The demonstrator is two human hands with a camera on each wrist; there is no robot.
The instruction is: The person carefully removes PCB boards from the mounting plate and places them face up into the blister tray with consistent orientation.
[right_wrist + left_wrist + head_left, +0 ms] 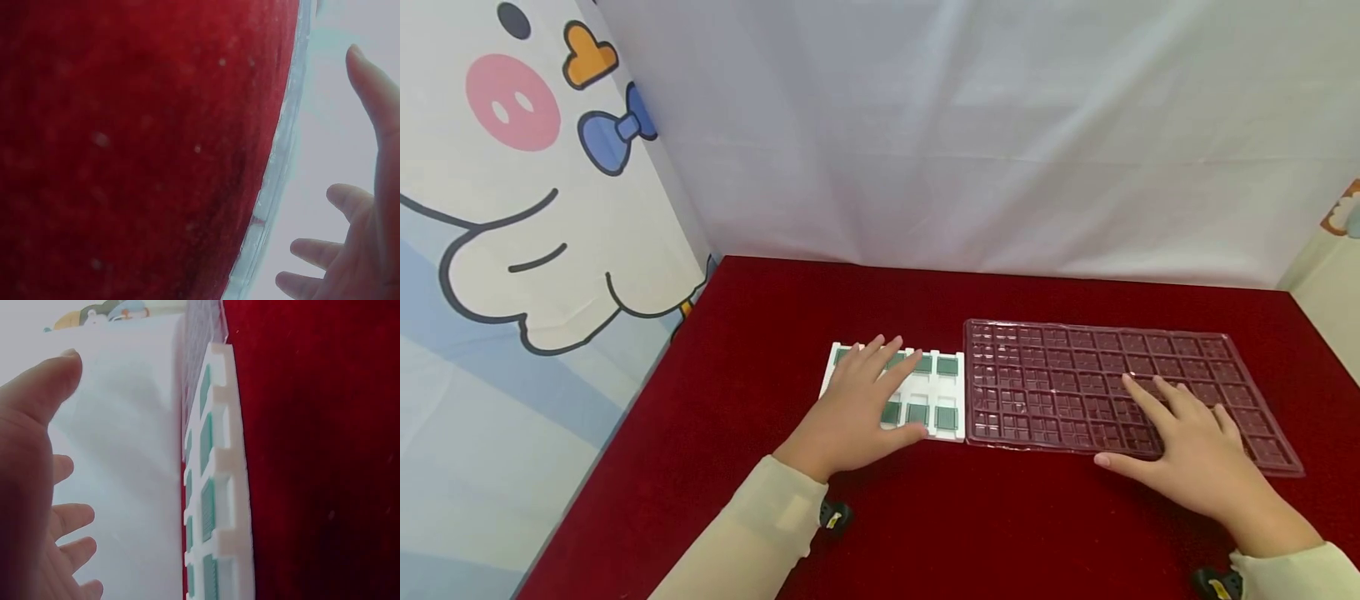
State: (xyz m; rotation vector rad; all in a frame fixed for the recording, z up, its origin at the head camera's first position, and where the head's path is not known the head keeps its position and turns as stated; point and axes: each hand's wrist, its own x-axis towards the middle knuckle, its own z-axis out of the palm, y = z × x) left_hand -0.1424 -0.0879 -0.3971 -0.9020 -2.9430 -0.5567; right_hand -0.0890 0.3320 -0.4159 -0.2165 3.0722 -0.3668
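Observation:
My left hand point(857, 408) hovers palm down over a white tray point(951, 387), its fingers spread and straight. Green ridged rectangular pieces point(208, 509) sit in the tray's slots in two rows; the hand hides some of them in the head view. To the right, a clear plastic tray point(1045, 375) with a grid of small square cells lies with its left edge right at the white tray. Over the right part of that clear tray is my right hand point(1195, 454), fingers spread, nothing held. The left wrist view shows a gap between the left hand point(44, 487) and the white tray.
A dark red cloth point(1000, 517) covers the table. Behind it hangs a white curtain point(1000, 142), and at the left stands a cartoon-printed sheet point(587, 275). Dark wrist devices point(835, 517) show below both sleeves.

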